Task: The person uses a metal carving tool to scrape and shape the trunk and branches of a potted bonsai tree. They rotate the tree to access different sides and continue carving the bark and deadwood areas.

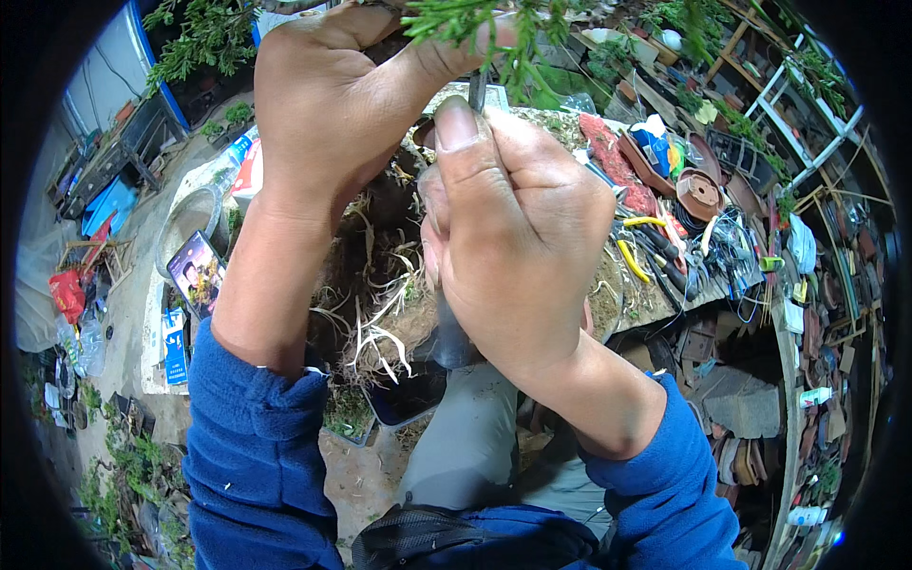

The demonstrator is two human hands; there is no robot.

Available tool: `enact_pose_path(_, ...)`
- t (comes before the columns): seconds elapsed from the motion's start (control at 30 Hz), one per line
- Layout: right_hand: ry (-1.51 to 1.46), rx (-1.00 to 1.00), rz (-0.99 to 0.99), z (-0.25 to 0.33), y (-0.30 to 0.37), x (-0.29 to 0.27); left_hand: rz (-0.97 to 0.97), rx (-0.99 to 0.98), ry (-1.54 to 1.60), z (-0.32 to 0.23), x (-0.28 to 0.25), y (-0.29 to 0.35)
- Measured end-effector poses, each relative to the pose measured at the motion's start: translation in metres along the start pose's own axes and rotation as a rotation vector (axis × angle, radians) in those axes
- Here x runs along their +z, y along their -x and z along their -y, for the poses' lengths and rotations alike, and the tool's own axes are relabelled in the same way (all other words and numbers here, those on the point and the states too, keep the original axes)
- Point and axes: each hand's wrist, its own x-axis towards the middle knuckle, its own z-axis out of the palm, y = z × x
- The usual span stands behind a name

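At the top of the view, my left hand (328, 100) is wrapped round what looks like a branch or trunk of a small conifer. Its thumb stretches right, toward green scale-like foliage (489, 33). My right hand (522, 228) is closed on a narrow hand tool with a dark rounded handle (454, 342). The thumb lies along the tool's thin metal shaft (477, 90), which points up to the left thumb. Foliage and fingers hide the tool's tip. Beneath my hands is a brown root mass (366, 266) with pale curled shavings or strips (380, 342).
On the work table, a phone (198, 274) leans at the left by a blue-white box (175, 347). Yellow-handled pliers (631, 261), cables and a brown round pot (700, 194) crowd the right side. A white ladder-like frame (807, 123) stands at the far right.
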Motion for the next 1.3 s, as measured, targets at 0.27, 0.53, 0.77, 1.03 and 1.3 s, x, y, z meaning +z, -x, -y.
enact_pose_path(0.27, -0.044, -0.067, 0.021, 0.015, 0.014, -0.001, -0.316, -0.263, 0.814, -0.011, -0.003, 0.036)
enact_pose_path(0.53, -0.039, 0.317, 0.322, 0.022, 0.001, -0.048, -0.249, -0.266, 0.217, -0.020, -0.024, 0.026)
enact_pose_path(0.77, 0.499, -0.272, 0.303, 0.005, -0.023, -0.061, -0.280, 0.073, -0.541, -0.022, 0.031, 0.003)
enact_pose_path(1.03, 0.678, -0.496, 0.234, 0.000, -0.033, -0.062, -0.378, 0.021, -0.544, -0.026, 0.039, -0.005)
enact_pose_path(1.3, 0.619, -0.273, 0.285, 0.017, -0.037, -0.055, -0.400, 0.006, -0.470, -0.025, 0.042, -0.010)
